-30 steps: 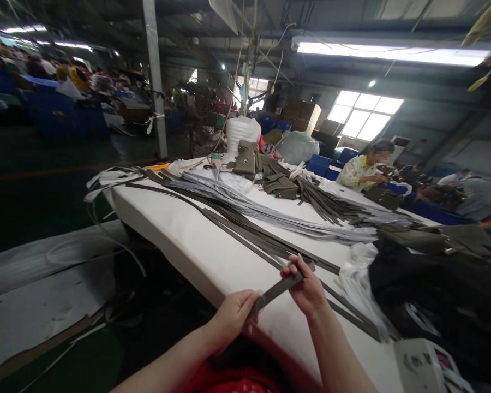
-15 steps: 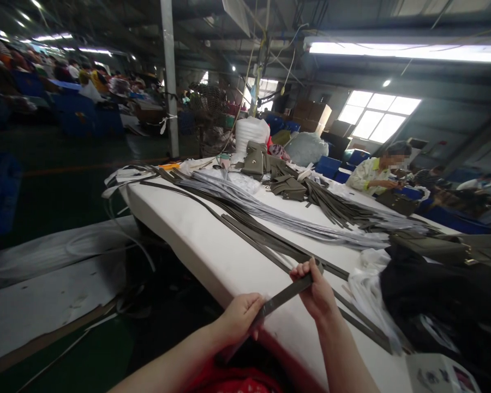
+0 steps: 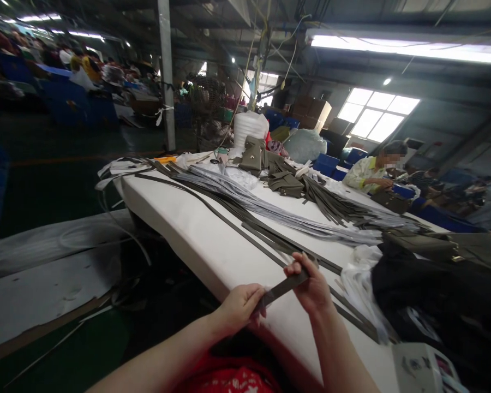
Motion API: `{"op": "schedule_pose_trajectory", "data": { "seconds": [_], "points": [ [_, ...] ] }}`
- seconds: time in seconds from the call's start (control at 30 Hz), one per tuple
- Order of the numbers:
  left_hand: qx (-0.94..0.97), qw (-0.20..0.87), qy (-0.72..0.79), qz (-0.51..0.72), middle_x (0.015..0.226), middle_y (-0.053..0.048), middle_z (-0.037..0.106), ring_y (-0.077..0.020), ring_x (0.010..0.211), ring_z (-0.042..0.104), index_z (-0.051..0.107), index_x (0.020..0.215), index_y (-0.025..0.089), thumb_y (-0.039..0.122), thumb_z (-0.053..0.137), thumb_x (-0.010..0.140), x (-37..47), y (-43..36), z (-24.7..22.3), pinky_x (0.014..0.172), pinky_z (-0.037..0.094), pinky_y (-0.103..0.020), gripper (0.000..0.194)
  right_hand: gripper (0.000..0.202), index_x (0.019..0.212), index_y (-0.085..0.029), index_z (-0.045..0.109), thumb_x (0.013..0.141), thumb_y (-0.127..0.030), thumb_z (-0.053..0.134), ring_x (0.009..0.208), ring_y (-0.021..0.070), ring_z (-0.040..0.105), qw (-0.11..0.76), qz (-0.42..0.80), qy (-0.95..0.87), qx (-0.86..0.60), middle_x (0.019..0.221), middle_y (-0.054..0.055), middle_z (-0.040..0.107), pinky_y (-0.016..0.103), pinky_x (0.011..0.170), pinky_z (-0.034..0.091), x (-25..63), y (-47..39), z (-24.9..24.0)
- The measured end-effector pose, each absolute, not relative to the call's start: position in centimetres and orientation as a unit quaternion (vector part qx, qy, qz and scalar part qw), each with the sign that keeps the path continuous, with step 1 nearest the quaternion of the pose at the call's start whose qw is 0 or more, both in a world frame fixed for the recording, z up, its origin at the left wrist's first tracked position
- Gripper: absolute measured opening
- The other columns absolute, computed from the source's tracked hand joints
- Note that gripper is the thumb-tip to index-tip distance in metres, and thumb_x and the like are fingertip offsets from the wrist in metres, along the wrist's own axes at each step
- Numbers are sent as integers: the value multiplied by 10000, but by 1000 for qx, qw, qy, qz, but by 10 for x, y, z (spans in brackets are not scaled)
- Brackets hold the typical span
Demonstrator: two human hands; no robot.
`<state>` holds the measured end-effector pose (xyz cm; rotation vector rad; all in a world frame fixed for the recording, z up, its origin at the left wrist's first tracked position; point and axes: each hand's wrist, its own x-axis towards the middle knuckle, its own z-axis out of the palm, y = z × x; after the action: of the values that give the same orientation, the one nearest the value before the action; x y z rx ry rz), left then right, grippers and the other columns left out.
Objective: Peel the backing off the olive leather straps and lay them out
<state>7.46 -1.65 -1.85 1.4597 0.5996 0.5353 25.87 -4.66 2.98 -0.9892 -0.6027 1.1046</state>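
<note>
A dark olive strap (image 3: 285, 287) is stretched between my two hands, over the near edge of the white table (image 3: 180, 218). My left hand (image 3: 240, 307) is closed around its lower part, thumb on top. Higher and to the right, my right hand (image 3: 311, 283) has its fingers curled round the strap's other part. Just beyond the hands lie several long dark straps (image 3: 265, 232) along the table, and one or more of them run beneath my right hand. A bundle of straps in clear plastic (image 3: 270, 210) lies behind these.
Olive bags (image 3: 284, 183) and a fan of loose straps (image 3: 327, 204) lie farther back. At right are white plastic wrapping (image 3: 362, 273), black cloth (image 3: 413, 295) and a printed box (image 3: 419, 365). A co-worker (image 3: 370, 172) sits across the table. A metal post (image 3: 166, 82) rises at left.
My right hand has come closer to my left, so less strap shows between them. The end of a dark strap on the table has slid toward me. The view has shifted slightly.
</note>
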Motion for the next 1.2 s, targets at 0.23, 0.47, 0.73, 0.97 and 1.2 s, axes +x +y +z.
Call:
{"op": "schedule_pose_trajectory", "data": {
  "seconds": [0.23,0.47,0.73,0.97,1.2],
  "points": [
    [643,678,220,280,686,-54,663,-107,500,567,607,776,130,669,400,902,90,-14,23,494,420,-212,591,372,908,-196,766,847,-546,655,609,131,539,674,452,-396,-428,512,-35,477,316,769,485,265,-38,80],
    [684,609,167,365,651,-30,624,-109,493,590,604,771,138,613,390,939,111,6,74,485,467,-211,547,471,1027,-180,750,807,-587,665,510,126,540,555,490,-464,-486,781,49,690,269,475,439,254,-39,122],
    [696,608,152,349,666,-41,664,-113,498,593,587,750,152,610,395,938,138,9,93,472,458,-200,532,355,781,-162,745,665,-484,837,558,106,506,718,410,-385,-410,531,-39,498,259,602,469,293,-25,176],
    [694,585,134,397,573,5,568,-103,443,544,560,709,162,621,407,926,149,4,112,428,445,-197,530,468,908,-135,755,689,-548,782,457,112,509,643,425,-416,-483,587,1,594,247,422,400,274,-42,170],
    [669,641,172,335,654,-46,669,-123,499,605,586,717,145,653,403,911,150,-13,60,486,473,-219,574,343,916,-157,756,712,-427,816,549,91,501,702,432,-397,-403,508,-70,429,233,609,472,327,-47,198]
  ]
}}
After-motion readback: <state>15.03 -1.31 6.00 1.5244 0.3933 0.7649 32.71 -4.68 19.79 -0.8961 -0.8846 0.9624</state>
